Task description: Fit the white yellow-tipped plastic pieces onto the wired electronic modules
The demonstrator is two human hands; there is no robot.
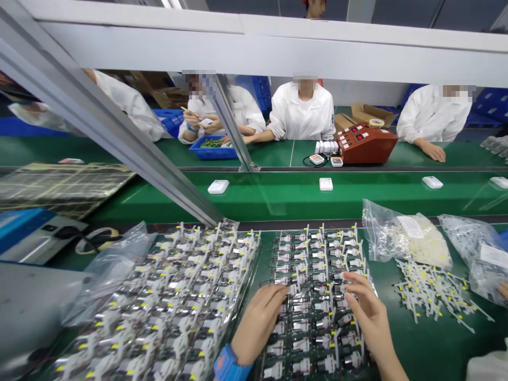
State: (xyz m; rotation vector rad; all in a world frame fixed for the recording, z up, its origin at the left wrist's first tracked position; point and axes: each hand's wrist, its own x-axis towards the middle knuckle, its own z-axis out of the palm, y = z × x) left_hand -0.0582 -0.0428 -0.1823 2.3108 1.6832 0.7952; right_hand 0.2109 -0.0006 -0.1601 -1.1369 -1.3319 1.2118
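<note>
My left hand (260, 317), a blue band on its wrist, reaches over the right-hand tray (257, 365) of small motors. Its fingers are pressed together at a white part (292, 290) on one motor; what the tips hold, if anything, is hidden. On the tray's right side my right hand (369, 312) is open, thumb and forefinger apart beside the motors (304, 325) there. Several motors carry thin white stems with yellow marks, mostly in the far rows. Right of the tray lies a loose pile of white stems with yellow pieces (432, 291).
A second tray full of motors (170, 301) fills the left side. Clear bags (413, 238) lie behind the pile. A metal post (130, 127) slants across the left. Co-workers in white (304, 111) sit beyond the green ledge (278, 198), near a red device (367, 144).
</note>
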